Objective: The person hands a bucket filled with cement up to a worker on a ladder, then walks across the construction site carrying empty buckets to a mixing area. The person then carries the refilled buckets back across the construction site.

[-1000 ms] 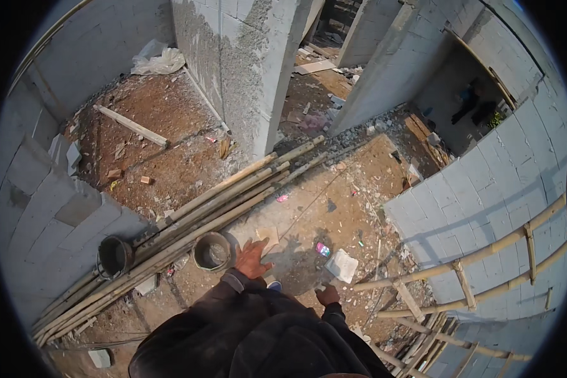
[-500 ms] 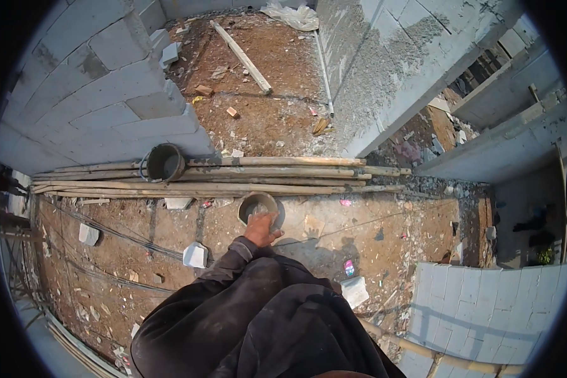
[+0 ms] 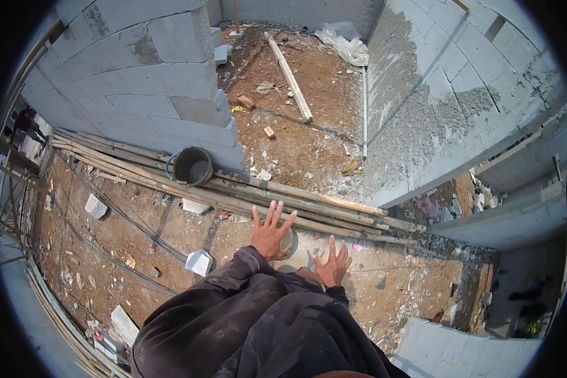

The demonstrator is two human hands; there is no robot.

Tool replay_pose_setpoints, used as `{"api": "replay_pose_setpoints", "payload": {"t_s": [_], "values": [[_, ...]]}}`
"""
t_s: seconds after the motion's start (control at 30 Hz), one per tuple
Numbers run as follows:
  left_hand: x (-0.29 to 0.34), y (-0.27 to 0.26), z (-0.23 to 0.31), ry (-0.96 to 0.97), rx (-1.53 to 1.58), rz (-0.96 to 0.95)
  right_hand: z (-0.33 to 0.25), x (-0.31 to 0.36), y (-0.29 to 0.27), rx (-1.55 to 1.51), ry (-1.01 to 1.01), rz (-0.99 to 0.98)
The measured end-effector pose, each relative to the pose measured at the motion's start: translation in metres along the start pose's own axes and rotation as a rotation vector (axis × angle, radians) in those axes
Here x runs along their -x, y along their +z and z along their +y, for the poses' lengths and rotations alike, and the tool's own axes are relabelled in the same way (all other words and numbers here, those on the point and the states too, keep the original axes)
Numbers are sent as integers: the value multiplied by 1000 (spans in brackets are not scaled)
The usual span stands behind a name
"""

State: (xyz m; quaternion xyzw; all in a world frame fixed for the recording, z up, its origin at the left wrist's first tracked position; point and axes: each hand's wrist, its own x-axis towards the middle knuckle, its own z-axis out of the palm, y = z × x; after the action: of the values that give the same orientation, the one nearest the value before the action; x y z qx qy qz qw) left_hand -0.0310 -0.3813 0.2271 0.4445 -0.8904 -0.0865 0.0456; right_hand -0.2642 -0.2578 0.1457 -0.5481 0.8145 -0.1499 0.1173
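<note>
My left hand [image 3: 271, 233] is stretched forward with its fingers spread, holding nothing. Just behind its thumb side, a sliver of a grey bucket [image 3: 287, 242] shows; the rest of that bucket is hidden by my hand and sleeve. To the right, my right hand [image 3: 334, 263] is also spread wide and grips nothing. A second dark bucket [image 3: 193, 167], with a bluish handle, rests on the bundle of long bamboo poles [image 3: 315, 211] ahead of my left hand. Grey residue lines its inside.
Grey block walls rise on the left [image 3: 138, 69] and right [image 3: 422, 94]. Past the poles lie a wooden beam [image 3: 289, 79] and a clear plastic sheet [image 3: 344, 44]. Broken white blocks [image 3: 199, 263] and dark cables [image 3: 132, 230] litter the dirt floor. A low block wall [image 3: 447, 346] stands lower right.
My left hand has moved forward from the bucket's rim and spread its fingers. My right hand has come into view, open. The view has shifted and turned.
</note>
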Motion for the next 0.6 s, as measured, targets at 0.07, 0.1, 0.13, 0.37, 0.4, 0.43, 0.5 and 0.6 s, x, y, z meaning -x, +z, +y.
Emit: {"api": "replay_pose_setpoints", "payload": {"t_s": [0.07,0.1,0.13,0.37,0.4,0.43,0.5,0.6], "values": [[-14,-10,16,-21,43,-66,-29,-23,-34,-25,-85,30],[-21,-14,23,9,91,37,-35,-34,-49,0,-83,43],[-27,-17,31,-2,106,25,-40,-43,-61,33,-93,77],[-35,-45,1,-347,41,259,-62,-84,-123,62,-334,116],[-32,-50,-9,-416,14,313,-66,-86,-127,67,-375,130],[-29,-53,-15,-464,-21,431,-68,-86,-130,88,-383,73],[-23,-58,-19,-550,-7,373,-70,-87,-134,32,-451,184],[-20,-60,1,-533,-16,355,-61,-92,-139,1,-357,141]]}}
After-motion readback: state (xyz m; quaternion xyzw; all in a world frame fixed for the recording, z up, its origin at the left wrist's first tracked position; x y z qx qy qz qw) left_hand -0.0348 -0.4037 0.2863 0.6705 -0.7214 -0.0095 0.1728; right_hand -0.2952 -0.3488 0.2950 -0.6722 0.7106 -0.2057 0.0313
